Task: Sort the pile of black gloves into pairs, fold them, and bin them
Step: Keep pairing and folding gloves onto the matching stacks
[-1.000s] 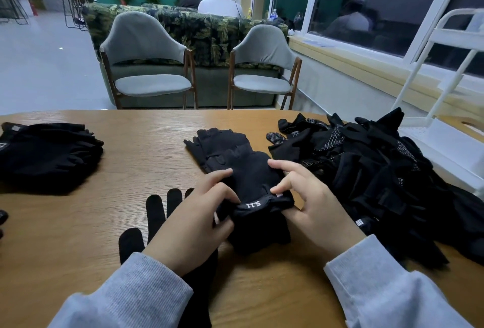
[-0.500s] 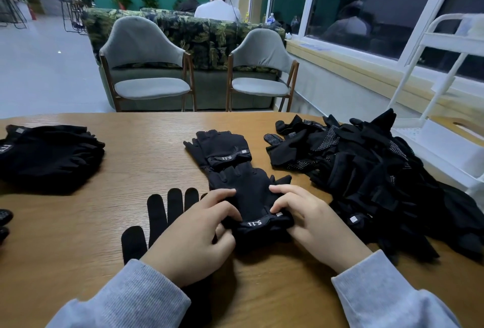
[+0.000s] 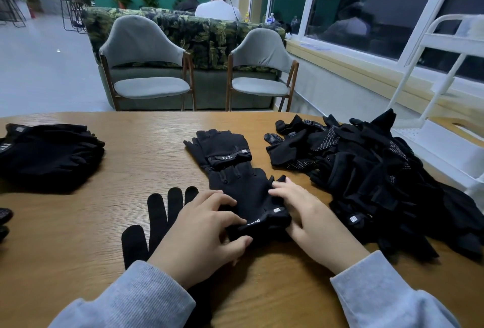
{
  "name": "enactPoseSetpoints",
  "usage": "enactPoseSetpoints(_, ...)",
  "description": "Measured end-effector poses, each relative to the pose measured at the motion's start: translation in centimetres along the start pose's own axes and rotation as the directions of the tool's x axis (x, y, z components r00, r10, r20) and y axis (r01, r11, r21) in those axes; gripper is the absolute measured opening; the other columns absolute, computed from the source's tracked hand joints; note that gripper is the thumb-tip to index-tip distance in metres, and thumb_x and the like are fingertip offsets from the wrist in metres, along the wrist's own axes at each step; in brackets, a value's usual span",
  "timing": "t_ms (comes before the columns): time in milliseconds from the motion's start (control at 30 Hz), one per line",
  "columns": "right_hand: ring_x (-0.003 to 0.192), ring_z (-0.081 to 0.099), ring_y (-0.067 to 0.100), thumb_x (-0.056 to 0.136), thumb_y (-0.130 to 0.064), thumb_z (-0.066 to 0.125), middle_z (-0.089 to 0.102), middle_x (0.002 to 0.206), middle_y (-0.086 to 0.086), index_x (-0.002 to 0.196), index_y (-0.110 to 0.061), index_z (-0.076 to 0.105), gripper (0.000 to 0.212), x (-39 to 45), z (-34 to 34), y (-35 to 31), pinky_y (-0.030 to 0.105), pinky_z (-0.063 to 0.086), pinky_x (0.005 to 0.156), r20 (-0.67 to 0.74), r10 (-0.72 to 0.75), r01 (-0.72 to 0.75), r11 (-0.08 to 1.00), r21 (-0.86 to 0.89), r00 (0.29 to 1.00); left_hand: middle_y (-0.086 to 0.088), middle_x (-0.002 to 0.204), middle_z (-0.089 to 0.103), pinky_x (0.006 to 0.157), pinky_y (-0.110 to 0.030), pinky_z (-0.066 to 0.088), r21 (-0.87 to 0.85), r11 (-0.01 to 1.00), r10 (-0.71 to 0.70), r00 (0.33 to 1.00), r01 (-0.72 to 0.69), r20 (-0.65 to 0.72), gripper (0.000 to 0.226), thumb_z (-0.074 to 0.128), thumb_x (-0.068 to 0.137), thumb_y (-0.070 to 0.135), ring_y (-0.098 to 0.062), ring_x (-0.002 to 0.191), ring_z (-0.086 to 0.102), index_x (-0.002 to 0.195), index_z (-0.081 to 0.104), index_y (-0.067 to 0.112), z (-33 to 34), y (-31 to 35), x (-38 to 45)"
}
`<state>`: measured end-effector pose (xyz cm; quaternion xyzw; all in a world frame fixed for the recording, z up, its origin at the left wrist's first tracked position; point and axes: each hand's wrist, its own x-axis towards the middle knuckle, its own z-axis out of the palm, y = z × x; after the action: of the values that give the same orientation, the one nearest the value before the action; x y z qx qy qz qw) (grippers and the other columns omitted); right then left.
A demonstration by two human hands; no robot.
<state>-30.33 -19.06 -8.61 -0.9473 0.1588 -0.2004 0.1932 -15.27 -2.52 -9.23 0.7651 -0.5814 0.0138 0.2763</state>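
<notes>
Left hand (image 3: 201,233) and right hand (image 3: 311,220) grip one black glove (image 3: 248,194) by its cuff — unsorted pile (image 3: 372,181) just right.

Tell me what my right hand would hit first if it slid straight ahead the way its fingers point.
Your right hand points forward-left over the black fabric glove it grips; continuing, it would likely meet the folded black logo-cuffed glove beyond, though depth is hard to judge.

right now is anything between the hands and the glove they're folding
Nothing visible: the left hand and right hand both already grip the cuff end of the glove directly.
</notes>
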Motion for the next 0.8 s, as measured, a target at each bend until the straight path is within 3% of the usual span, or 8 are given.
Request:
enactPoseSetpoints(67,0.12,0.041,-0.003,0.083,-0.001,0.062,0.043,0.126,-0.019,0.123,-0.022,0.054,0.046,0.0,0.2,0.3,0.007,0.027,0.1,-0.121,0.02,-0.017,0.999,0.03,0.992,0.02,0.103,0.056,0.091,-0.03,0.042,0.015,0.999,0.031,0.999,-0.03,-0.037,0.052,0.043,0.07,0.069,0.001,0.106,0.039,0.096,0.073,0.035,0.1,-0.1,0.0)
enactPoseSetpoints(167,0.095,0.052,-0.002,0.081,-0.001,0.066,0.053,0.105,-0.012,0.104,-0.016,0.063,0.028,0.2,0.3,1.0,0.008,0.04,0.081,-0.245,0.043,-0.035,0.999,0.034,0.969,0.021,0.092,0.057,0.08,-0.03,0.047,0.033,0.997,0.076,0.996,-0.074,-0.05,0.044,0.049,0.07,0.061,0.0,0.09,0.051,0.101,0.069,0.036,0.1,0.2,0.1)
enactPoseSetpoints(233,0.092,0.053,-0.003,0.082,0.003,0.062,0.058,0.098,-0.015,0.1,-0.015,0.067,0.026,0.2,0.3,1.1,0.008,0.041,0.082,-0.241,0.024,-0.022,1.0,0.008,0.97,0.021,0.091,0.058,0.077,-0.027,0.048,0.008,0.995,0.097,0.994,-0.097,-0.039,0.042,0.05,0.07,0.054,0.0,0.084,0.056,0.108,0.06,0.04,0.4,0.5,0.0)
enactPoseSetpoints(400,0.108,0.05,-0.005,0.079,0.007,0.055,0.053,0.11,-0.021,0.113,-0.02,0.065,0.045,-0.1,0.0,0.6,0.015,0.04,0.096,-0.147,0.018,-0.015,1.0,0.021,0.989,0.018,0.093,0.062,0.071,-0.029,0.052,-0.026,0.994,0.103,0.994,-0.105,-0.043,0.034,0.047,0.075,0.041,-0.005,0.081,0.06,0.104,0.063,0.036,0.7,1.0,0.0)
enactPoseSetpoints(533,0.136,0.015,-0.005,0.079,-0.008,0.059,0.026,0.14,-0.024,0.137,-0.038,0.034,0.07,-0.3,-0.1,0.0,0.025,0.022,0.113,0.067,-0.03,0.026,0.998,0.055,0.997,0.022,0.094,0.064,0.07,-0.009,0.042,-0.09,0.996,-0.002,0.989,-0.012,-0.146,0.036,0.041,0.077,0.04,0.007,0.082,0.053,0.104,0.063,0.036,0.1,0.9,-0.1)
enactPoseSetpoints(633,0.14,0.002,-0.006,0.075,-0.023,0.057,0.008,0.144,-0.034,0.134,-0.052,0.017,0.077,-0.4,-0.2,-0.3,0.031,0.015,0.115,0.083,-0.058,0.054,0.997,0.049,0.995,0.021,0.096,0.065,0.075,-0.009,0.04,-0.128,0.992,-0.038,0.983,0.015,-0.178,0.041,0.04,0.079,0.042,0.006,0.088,0.052,0.11,0.064,0.032,0.0,0.7,-0.1)
enactPoseSetpoints(700,0.14,0.0,-0.006,0.073,-0.026,0.059,0.006,0.145,-0.035,0.133,-0.054,0.018,0.078,-0.3,-0.3,-0.3,0.032,0.013,0.116,0.059,-0.072,0.07,0.997,0.045,0.996,0.021,0.097,0.066,0.076,-0.012,0.042,-0.136,0.991,-0.039,0.986,0.017,-0.161,0.037,0.045,0.08,0.037,0.002,0.091,0.055,0.113,0.063,0.033,0.0,0.8,0.0)
enactPoseSetpoints(800,0.139,0.014,-0.004,0.073,-0.023,0.062,0.026,0.14,-0.033,0.124,-0.051,0.038,0.063,0.1,0.2,0.0,0.038,0.019,0.115,-0.03,-0.133,0.133,0.991,0.025,0.991,0.022,0.096,0.065,0.077,-0.016,0.045,-0.192,0.981,-0.041,0.989,0.014,-0.139,0.038,0.048,0.079,0.035,0.0,0.086,0.059,0.116,0.053,0.042,0.0,0.7,-0.1)
